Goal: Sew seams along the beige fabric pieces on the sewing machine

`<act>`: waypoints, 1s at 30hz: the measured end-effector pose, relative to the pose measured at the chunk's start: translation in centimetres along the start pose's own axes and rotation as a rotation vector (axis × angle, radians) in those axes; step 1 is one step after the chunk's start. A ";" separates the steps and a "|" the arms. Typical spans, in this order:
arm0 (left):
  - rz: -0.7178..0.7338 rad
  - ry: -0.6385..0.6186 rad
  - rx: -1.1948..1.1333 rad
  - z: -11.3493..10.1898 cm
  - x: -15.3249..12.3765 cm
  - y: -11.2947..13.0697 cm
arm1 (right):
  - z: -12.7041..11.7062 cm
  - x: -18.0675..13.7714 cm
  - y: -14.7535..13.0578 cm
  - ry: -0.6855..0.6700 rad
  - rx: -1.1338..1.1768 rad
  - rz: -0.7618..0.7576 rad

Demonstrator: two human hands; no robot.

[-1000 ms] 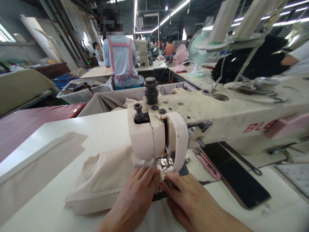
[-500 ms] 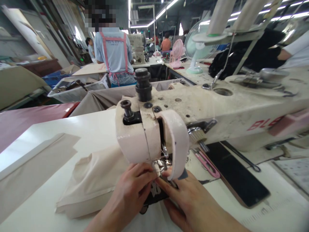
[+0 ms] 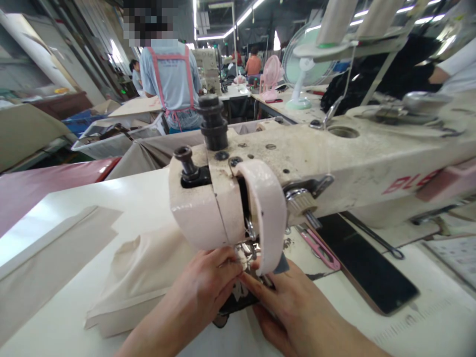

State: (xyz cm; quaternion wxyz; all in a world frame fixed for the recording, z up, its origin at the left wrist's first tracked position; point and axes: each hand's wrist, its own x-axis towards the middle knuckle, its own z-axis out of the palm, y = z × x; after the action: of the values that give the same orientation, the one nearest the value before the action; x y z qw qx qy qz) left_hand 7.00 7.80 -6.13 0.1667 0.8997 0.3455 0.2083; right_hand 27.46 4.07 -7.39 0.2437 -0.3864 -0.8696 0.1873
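A cream sewing machine (image 3: 256,163) fills the middle of the view. My left hand (image 3: 208,277) is closed in a pinch just left of the metal presser foot (image 3: 245,254), below the machine's head. On the other side, my right hand (image 3: 288,292) has its thumb and fingers drawn together, the fingertips partly behind the curved white guard (image 3: 273,213). The fingertips of both hands nearly meet. Whatever they pinch is hidden. Under them shows a dark surface with pale worn marks (image 3: 240,296). Beige fabric (image 3: 148,277) lies folded beside my left wrist.
Another beige strip (image 3: 55,263) lies at the far left. Pink thread snips (image 3: 320,248), a black phone (image 3: 366,267) and a dark rod-like tool (image 3: 372,235) lie right of the machine. A person in a pink-strapped apron (image 3: 171,79) stands beyond, near fabric-filled bins (image 3: 119,146).
The camera view has shifted a little, so the machine's head appears slightly further left and higher. Both hands stay by the presser foot with almost the same grip.
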 end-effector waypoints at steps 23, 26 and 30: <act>0.025 0.281 0.038 1.5 -0.6 -0.7 | 0.0 -0.5 1.2 0.098 0.214 0.046; 0.042 0.297 0.051 1.6 -0.6 -0.8 | -0.1 -0.5 1.2 0.096 0.223 0.049; 0.052 0.307 0.078 1.4 -0.3 -0.6 | -0.3 -0.6 1.1 0.090 0.229 0.059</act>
State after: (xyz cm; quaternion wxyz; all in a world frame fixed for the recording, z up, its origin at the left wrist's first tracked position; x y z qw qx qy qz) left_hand 7.17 7.81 -7.67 0.0713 0.8718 0.3514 0.3337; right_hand 28.61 4.34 -7.89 0.3194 -0.3895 -0.8189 0.2750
